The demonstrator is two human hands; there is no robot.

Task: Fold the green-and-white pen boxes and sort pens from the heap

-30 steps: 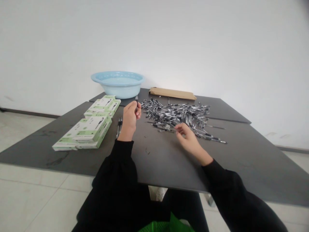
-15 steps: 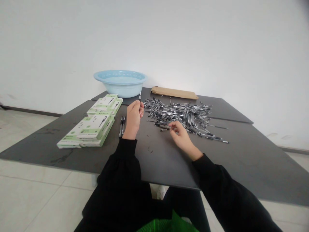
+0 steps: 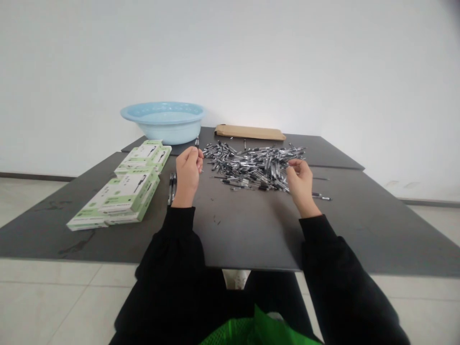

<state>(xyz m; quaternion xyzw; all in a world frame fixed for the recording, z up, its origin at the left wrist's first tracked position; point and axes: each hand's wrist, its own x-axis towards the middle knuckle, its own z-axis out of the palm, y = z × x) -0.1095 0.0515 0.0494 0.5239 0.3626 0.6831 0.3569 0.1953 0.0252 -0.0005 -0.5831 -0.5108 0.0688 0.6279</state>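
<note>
My left hand [image 3: 189, 171] is closed around a pen [image 3: 197, 142], whose clear and black end sticks up above the fist. Beside that wrist, to its left, a couple of pens [image 3: 172, 187] lie side by side on the table. A large heap of clear and black pens [image 3: 251, 165] spreads across the middle. At the heap's right edge is my right hand [image 3: 300, 179], its thumb and fingers pinched together. Whatever sits between those fingertips is too small to make out.
White and green pen boxes [image 3: 127, 189] are stacked at the left of the dark table [image 3: 247, 235]. Behind them stands a light blue basin [image 3: 168, 130]. A flat brown cardboard piece [image 3: 251, 132] lies behind the heap, near the wall.
My right hand has moved right and a little away from me, from the heap's front to its right side. My left hand still grips the pen. The whole view has shifted slightly.
</note>
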